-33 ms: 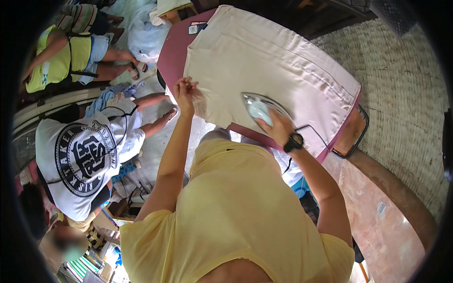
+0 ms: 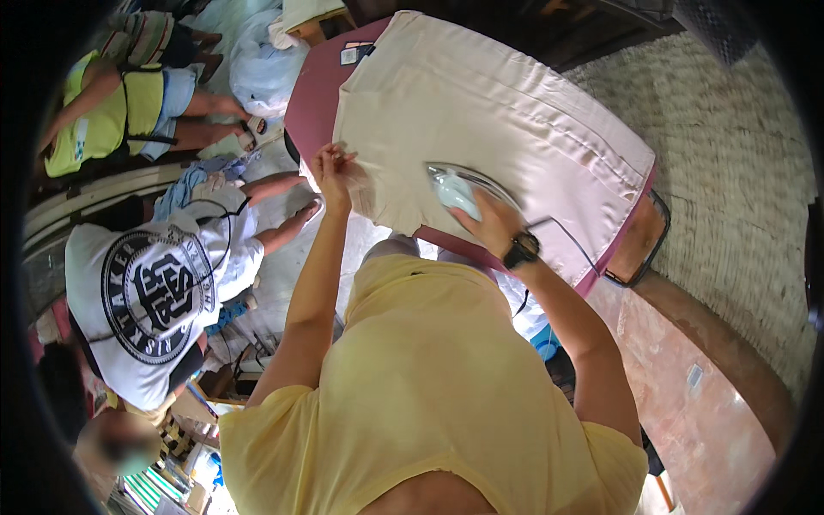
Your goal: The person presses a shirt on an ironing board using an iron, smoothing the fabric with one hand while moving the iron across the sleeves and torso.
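Observation:
A cream cloth (image 2: pixel 446 112) lies spread over a mauve-pink ironing board (image 2: pixel 311 107). My right hand (image 2: pixel 495 225) is wrapped round the handle of a pale blue and white iron (image 2: pixel 455 190), whose metal soleplate rests on the cloth with its tip pointing left. A dark watch is on that wrist. At the cloth's near left edge, the curled fingers of my left hand (image 2: pixel 331 178) pinch the fabric, which gathers in small creases there. Its fingertips are partly hidden. The iron's dark cord (image 2: pixel 562 232) runs off over the near right side of the board.
The board's dark metal end frame (image 2: pixel 659 245) juts out at the right, beside a woven mat wall (image 2: pixel 704 146). On the left, a person in a white printed shirt (image 2: pixel 142 300) and another in yellow-green (image 2: pixel 99 112) are close by. A plastic bag (image 2: pixel 266 64) sits beyond the board's left end.
My right hand has slid the iron a short way left and slightly farther from me across the cloth. My left hand stays at the cloth's edge.

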